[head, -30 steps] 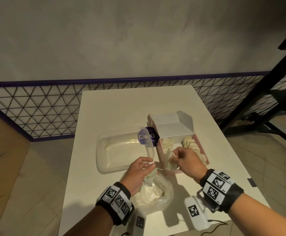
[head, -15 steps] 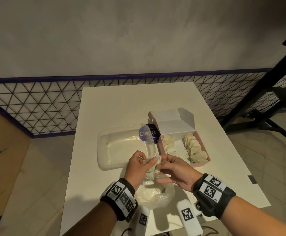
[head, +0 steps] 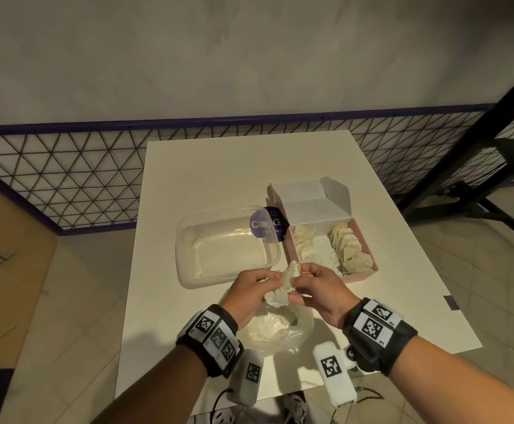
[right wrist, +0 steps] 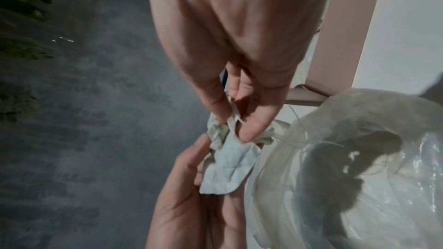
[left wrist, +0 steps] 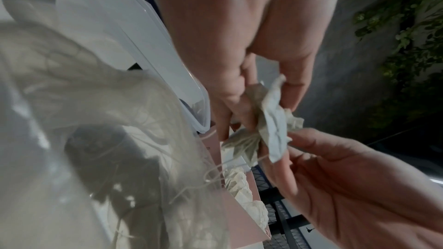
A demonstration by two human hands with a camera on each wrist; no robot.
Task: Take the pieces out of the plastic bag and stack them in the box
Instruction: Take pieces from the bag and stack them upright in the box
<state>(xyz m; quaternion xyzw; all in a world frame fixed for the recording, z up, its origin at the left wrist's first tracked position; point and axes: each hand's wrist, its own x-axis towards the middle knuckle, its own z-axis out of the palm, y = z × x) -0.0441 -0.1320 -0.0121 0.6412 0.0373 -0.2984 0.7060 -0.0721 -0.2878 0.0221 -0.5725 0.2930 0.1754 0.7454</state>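
Both hands meet above the table's near middle, holding a small bunch of pale paper pieces with strings (head: 285, 283). My left hand (head: 272, 280) pinches the bunch (left wrist: 271, 120) from the left. My right hand (head: 299, 285) pinches a piece and its string (right wrist: 230, 158) from the right. Just below the hands the crumpled clear plastic bag (head: 277, 330) lies on the table with more pieces inside. The open pink box (head: 361, 275) stands to the right, with two rows of pieces (head: 349, 249) stacked in it.
An empty clear plastic tub (head: 188, 267) sits left of the box, with a round purple label (head: 265, 223) between them. The box's white lid (head: 311, 206) stands up at the back. A wire fence (head: 66, 179) runs behind the white table (head: 219, 172).
My right hand left the pink box and came back left to my left hand. Both hands now hold the bunch of pieces above the bag.
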